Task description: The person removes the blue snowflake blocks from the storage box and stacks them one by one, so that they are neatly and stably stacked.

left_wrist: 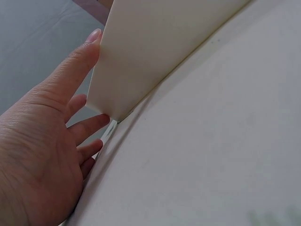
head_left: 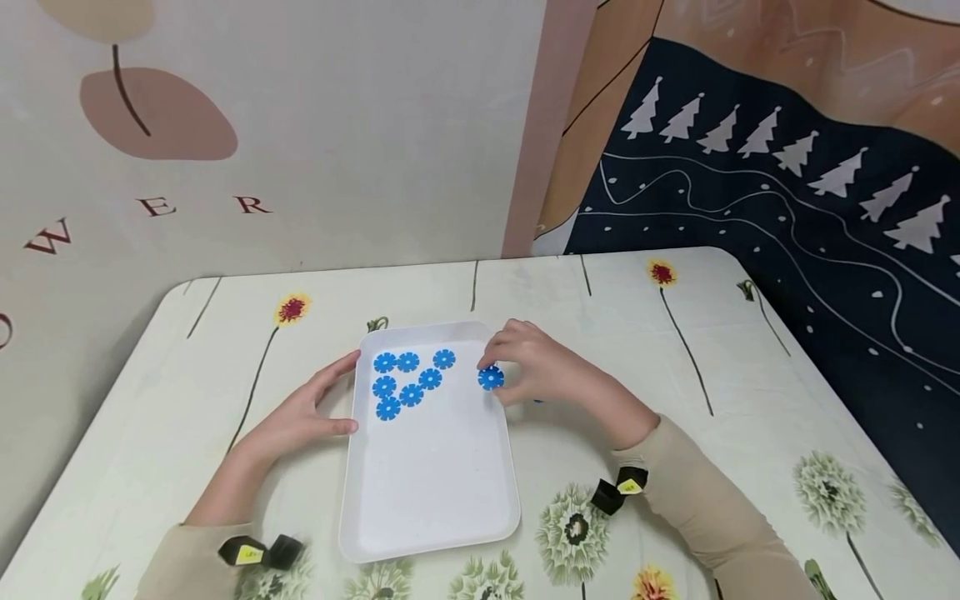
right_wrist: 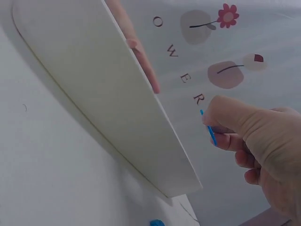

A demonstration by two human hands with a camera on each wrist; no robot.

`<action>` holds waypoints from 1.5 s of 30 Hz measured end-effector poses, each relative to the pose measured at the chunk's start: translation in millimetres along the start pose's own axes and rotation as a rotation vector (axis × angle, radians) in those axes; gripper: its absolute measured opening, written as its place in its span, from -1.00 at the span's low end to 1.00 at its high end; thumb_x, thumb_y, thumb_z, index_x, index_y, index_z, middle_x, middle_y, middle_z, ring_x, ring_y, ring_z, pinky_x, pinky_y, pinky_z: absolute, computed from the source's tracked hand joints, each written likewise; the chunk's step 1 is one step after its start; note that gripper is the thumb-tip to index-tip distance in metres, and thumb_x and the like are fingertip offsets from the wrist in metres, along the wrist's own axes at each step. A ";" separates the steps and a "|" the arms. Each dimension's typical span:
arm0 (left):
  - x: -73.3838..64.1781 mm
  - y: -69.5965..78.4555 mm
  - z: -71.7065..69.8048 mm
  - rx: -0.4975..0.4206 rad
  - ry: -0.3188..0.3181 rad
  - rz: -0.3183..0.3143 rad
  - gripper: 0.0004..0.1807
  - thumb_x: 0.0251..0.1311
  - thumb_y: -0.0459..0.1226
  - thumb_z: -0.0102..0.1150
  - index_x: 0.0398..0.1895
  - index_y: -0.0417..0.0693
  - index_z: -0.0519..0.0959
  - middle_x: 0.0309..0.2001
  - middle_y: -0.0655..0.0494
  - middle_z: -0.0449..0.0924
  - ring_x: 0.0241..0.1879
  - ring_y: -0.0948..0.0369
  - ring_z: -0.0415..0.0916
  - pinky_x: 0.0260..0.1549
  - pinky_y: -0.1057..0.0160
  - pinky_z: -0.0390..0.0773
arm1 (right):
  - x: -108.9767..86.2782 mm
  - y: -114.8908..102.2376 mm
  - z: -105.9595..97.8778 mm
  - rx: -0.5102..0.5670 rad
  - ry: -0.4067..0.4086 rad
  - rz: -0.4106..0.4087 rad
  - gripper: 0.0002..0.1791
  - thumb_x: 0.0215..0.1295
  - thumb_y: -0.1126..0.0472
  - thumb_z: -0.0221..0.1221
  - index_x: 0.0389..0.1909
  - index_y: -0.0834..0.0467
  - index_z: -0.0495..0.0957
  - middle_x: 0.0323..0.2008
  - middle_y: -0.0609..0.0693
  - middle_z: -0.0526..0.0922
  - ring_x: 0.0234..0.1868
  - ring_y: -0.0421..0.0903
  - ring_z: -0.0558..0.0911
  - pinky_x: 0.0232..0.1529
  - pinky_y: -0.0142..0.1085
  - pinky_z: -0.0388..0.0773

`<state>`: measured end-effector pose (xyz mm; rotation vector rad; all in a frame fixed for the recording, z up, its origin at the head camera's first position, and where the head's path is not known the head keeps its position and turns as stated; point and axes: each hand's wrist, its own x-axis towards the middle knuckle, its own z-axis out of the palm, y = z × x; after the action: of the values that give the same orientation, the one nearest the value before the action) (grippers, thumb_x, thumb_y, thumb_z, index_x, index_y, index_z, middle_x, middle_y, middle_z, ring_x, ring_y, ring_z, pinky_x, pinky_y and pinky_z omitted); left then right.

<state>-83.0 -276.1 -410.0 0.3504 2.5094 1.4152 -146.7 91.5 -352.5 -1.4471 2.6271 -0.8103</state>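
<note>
A white rectangular tray point(head_left: 438, 475) lies on the table with several blue notched plastic discs point(head_left: 411, 394) flat in its far left part. My right hand point(head_left: 536, 362) pinches one more blue disc point(head_left: 491, 377) between thumb and fingers, over the tray's right rim. In the right wrist view that disc point(right_wrist: 209, 127) appears edge-on. At the tray's left side, my left hand point(head_left: 303, 412) is spread, with thumb and fingers touching the rim. The left wrist view shows the left hand point(left_wrist: 56, 127) against the tray's outer wall point(left_wrist: 141, 52), fingers loosely extended.
A flower-printed cloth point(head_left: 615, 333) covers the table. Another blue piece point(right_wrist: 156, 222) lies on the cloth right of the tray, mostly hidden by the right hand in the head view. A pale printed wall hanging point(head_left: 375, 133) and a dark tree-patterned one point(head_left: 750, 183) stand behind.
</note>
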 end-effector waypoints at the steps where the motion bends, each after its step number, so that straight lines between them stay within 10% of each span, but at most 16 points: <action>1: -0.1 0.2 0.0 0.001 0.000 0.000 0.07 -0.08 -0.22 0.49 0.51 0.13 0.06 0.45 -0.13 0.04 0.43 -0.18 -0.19 0.16 -0.44 -0.08 | -2.0 0.5 -1.4 0.002 0.006 0.001 -0.70 -0.03 0.20 0.41 -0.19 0.11 0.69 -0.20 -0.10 0.62 -0.12 -0.13 0.41 -0.02 -0.21 0.37; 45: 0.5 -0.6 -0.1 0.009 -0.001 0.003 0.07 -0.07 -0.22 0.49 0.51 0.15 0.06 0.46 -0.12 0.02 0.43 -0.18 -0.20 0.17 -0.44 -0.09 | -58.1 44.5 2.9 0.036 0.009 0.049 -0.70 0.00 0.28 0.39 -0.16 0.16 0.69 -0.16 -0.05 0.60 -0.10 -0.11 0.42 -0.05 -0.18 0.45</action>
<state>-83.6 -276.3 -410.6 0.3565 2.5165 1.4045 -147.7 155.7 -387.8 -1.3675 2.6294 -0.8559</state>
